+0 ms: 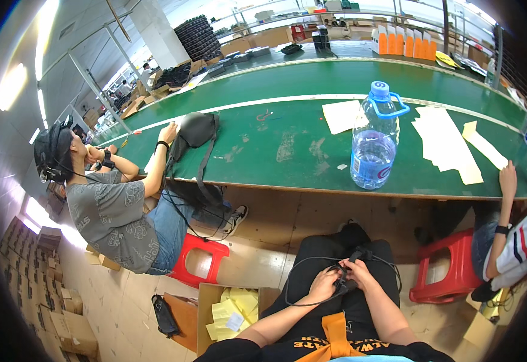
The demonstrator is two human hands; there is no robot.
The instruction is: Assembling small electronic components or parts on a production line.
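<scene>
A black cable lies looped over my lap, its strands curving out on both sides of my thighs. My left hand is closed around part of it above my lap. Close beside it, my right hand also grips the cable, with the fingers of both hands nearly meeting. Dark cable between the fingertips blends with my black trousers, so its exact shape there is hard to make out.
A green table stands ahead, bearing a large water bottle and yellow paper sheets. An open carton with yellow packets is at my left. Seated people flank me on red stools; one has a black bag.
</scene>
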